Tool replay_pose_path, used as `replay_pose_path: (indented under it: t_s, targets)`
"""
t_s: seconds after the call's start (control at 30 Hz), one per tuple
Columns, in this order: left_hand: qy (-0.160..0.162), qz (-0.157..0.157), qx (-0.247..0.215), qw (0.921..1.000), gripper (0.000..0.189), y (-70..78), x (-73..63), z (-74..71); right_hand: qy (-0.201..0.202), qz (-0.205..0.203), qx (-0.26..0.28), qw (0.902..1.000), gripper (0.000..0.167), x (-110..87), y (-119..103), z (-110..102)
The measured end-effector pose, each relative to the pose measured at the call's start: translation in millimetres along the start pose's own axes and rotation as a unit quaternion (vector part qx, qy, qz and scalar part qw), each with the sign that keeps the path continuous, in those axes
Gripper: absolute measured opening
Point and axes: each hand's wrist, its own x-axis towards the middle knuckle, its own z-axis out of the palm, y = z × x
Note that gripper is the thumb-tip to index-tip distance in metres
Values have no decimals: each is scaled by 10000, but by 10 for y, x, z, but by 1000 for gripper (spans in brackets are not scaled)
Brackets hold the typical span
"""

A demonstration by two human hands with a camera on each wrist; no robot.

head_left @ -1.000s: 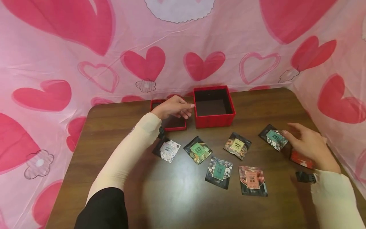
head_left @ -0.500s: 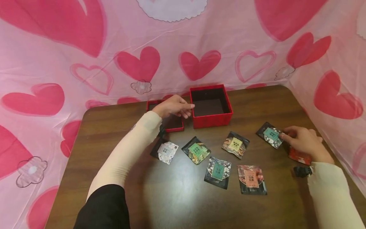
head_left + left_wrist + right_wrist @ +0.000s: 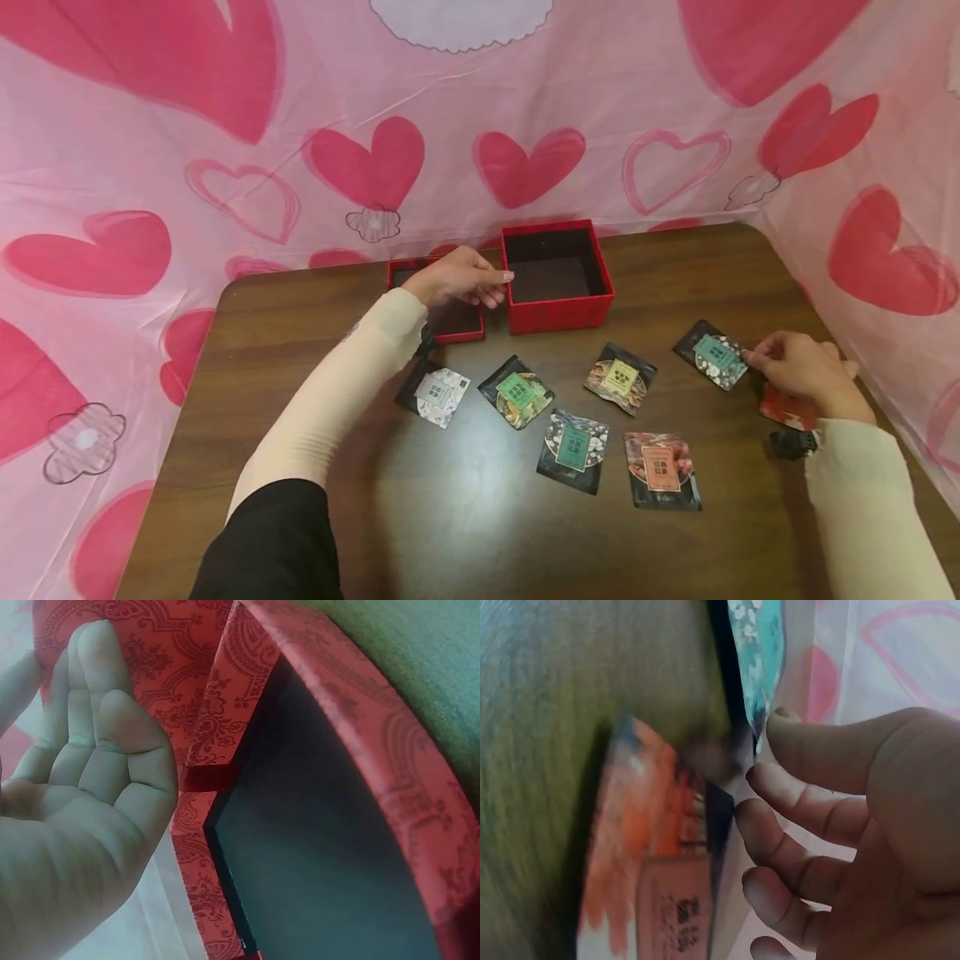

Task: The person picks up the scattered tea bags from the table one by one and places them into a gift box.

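Note:
My right hand (image 3: 806, 375) pinches the corner of a teal-labelled sachet (image 3: 716, 356) between thumb and index finger. The right wrist view shows that sachet (image 3: 757, 652) nearly edge-on, its corner at the thumb and index fingertips. Below the same hand lies a red sachet (image 3: 787, 408), partly hidden by it. My left hand (image 3: 461, 279) hovers over the lid (image 3: 459, 335), its thumb tip right at the left rim of the open red box (image 3: 561, 315). In the left wrist view its fingers (image 3: 94, 705) are loosely bent in front of the patterned red box wall.
Several more sachets lie face up on the wooden table (image 3: 465, 517): white (image 3: 438, 396), green (image 3: 517, 392), yellow (image 3: 621, 379), another teal (image 3: 573, 452) and another red (image 3: 662, 471). A pink heart-print cloth (image 3: 525, 92) hangs behind and along the right side.
My right hand has moved slightly left and closed its thumb and index finger on the teal sachet's corner. The left hand stays at the box rim; the head view has shifted a little.

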Motion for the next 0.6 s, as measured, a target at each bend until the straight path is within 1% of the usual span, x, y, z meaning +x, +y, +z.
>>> replay_pose_path:
  t_s: [0.1, 0.17, 0.23, 0.3, 0.4, 0.47, 0.53, 0.6]
  targets:
    - [-25, 1, -18, 10000, 39, 4, -1, 3, -6, 119, 76, 9999, 29, 10, -17, 0]
    - [-19, 20, -18, 10000, 38, 3, -1, 5, -47, 212, 136, 9997, 23, 17, -27, -5]
    - [-14, 37, -23, 10000, 39, -2, -3, 9, -126, 313, 162, 9993, 21, 27, -34, -16]
    - [-5, 46, -16, 10000, 39, -10, -5, 17, -196, 335, 74, 9992, 21, 32, -36, -20]
    - [5, 23, -11, 10000, 37, -25, -8, 29, -276, 223, -139, 9993, 26, 29, -39, -14]
    - [-11, 8, -16, 10000, 35, -32, -9, 38, -244, 123, -261, 9993, 30, 14, -47, -8]
    - [-33, 13, -32, 10000, 33, -34, -8, 45, -133, 32, -236, 9996, 28, -5, -62, -7]
    - [-26, 34, -47, 10000, 32, -29, -7, 48, 95, -53, -100, 9999, 25, -22, -83, -7]
